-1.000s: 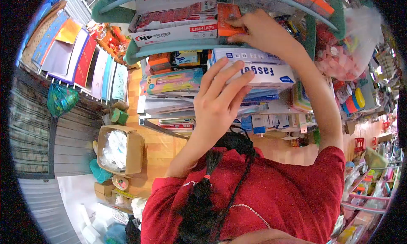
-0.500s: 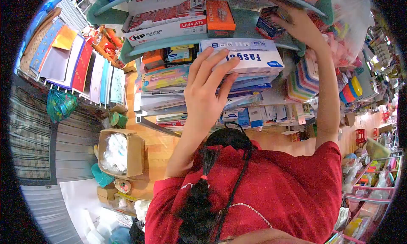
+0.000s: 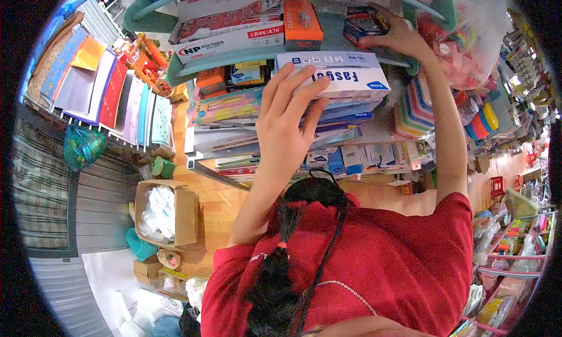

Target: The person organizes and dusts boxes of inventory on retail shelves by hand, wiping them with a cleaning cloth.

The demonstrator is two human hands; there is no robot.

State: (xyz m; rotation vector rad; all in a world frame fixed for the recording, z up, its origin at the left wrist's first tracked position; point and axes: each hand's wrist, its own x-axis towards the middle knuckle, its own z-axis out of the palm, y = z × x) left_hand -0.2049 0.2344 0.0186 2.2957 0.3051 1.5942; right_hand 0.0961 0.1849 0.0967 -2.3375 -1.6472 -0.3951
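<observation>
My left hand (image 3: 290, 112) lies with spread fingers on the front of the white and blue box (image 3: 357, 79), which rests on a stack of flat packs (image 3: 228, 135). On the shelf above, my right hand (image 3: 398, 34) is wrapped round a small dark box (image 3: 364, 26) at the shelf's right end. To the left of that box stand an orange box (image 3: 302, 26) and a white battery box (image 3: 234, 43) marked LR44.
A clear plastic bag (image 3: 474, 33) hangs at the right of the green shelf (image 3: 222, 62). Striped stacks (image 3: 417, 109) stand below it. An open cardboard box (image 3: 186, 214) sits on the floor at left. Notebooks (image 3: 111, 91) fill a rack at upper left.
My right hand has moved left and slightly down along the shelf, and the small dark box has shifted left with it. My left hand has hardly moved.
</observation>
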